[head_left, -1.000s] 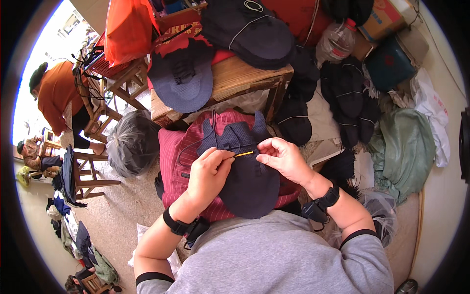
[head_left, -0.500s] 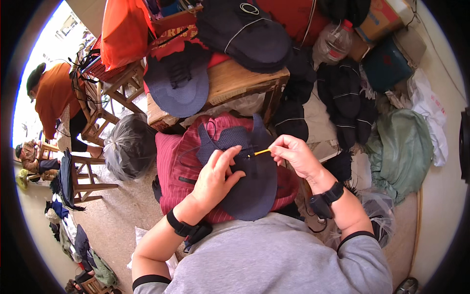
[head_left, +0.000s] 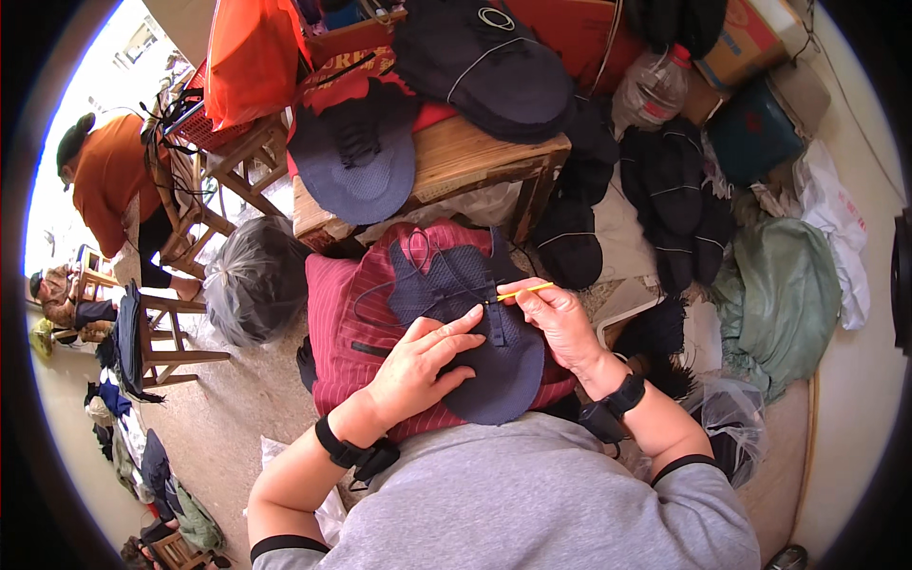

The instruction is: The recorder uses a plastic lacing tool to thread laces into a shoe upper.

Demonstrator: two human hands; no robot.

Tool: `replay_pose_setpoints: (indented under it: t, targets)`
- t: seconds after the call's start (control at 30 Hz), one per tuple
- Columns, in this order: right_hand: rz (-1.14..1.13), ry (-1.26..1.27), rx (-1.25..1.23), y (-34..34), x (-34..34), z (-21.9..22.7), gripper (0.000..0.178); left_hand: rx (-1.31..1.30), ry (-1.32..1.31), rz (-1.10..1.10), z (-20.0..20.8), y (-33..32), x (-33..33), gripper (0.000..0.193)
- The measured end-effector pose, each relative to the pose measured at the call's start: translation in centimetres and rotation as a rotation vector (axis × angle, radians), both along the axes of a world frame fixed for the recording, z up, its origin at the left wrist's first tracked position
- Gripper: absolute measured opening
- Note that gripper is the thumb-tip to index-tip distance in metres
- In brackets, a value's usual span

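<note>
A dark blue woven fabric piece [head_left: 503, 380] with a rounded near end lies over a red striped cushion [head_left: 332, 309] on my lap. My left hand [head_left: 418, 370] rests flat on its left part, fingers stretched and thumb apart. Between the thumb and fingers of my right hand [head_left: 562, 328] is a thin yellow-handled tool [head_left: 527, 292]. Its tip points left and meets the fabric at a small dark strap near the middle; the tip's shape is too small to tell. Thin dark cord [head_left: 418, 249] loops loosely over the far left of the piece and the cushion.
Ahead stands a wooden table [head_left: 456, 157] bearing a similar dark blue piece [head_left: 351, 171] and a tied dark stack [head_left: 503, 81]. A stuffed grey plastic bag [head_left: 256, 275] and stools are at left, where two people sit. Dark bundles [head_left: 674, 190] and a green sack [head_left: 774, 294] lie at right.
My right hand has moved left and slightly down, tilting the tool and coming closer over the fabric. My left hand has shifted slightly down, its fingers lying flatter. The head view has shifted a little.
</note>
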State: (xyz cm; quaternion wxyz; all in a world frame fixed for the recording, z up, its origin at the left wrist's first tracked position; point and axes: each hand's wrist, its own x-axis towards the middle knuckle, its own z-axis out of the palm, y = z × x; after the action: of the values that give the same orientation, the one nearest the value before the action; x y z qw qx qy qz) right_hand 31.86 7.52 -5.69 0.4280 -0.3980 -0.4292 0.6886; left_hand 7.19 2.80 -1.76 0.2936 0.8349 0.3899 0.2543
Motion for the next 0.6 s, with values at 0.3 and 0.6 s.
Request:
replay_pose_setpoints:
  t: [0.3, 0.6]
  targets:
    - [-0.393, 0.482, -0.331, 3.4, 3.6, -2.9, 0.021, -0.065, -0.031, 0.019, -0.2, 0.0, -0.1, 0.054]
    - [-0.384, 0.563, -0.052, 6.0, 2.2, 0.5, 0.030, -0.062, 0.017, -0.006, 0.5, 0.0, 0.4, 0.053]
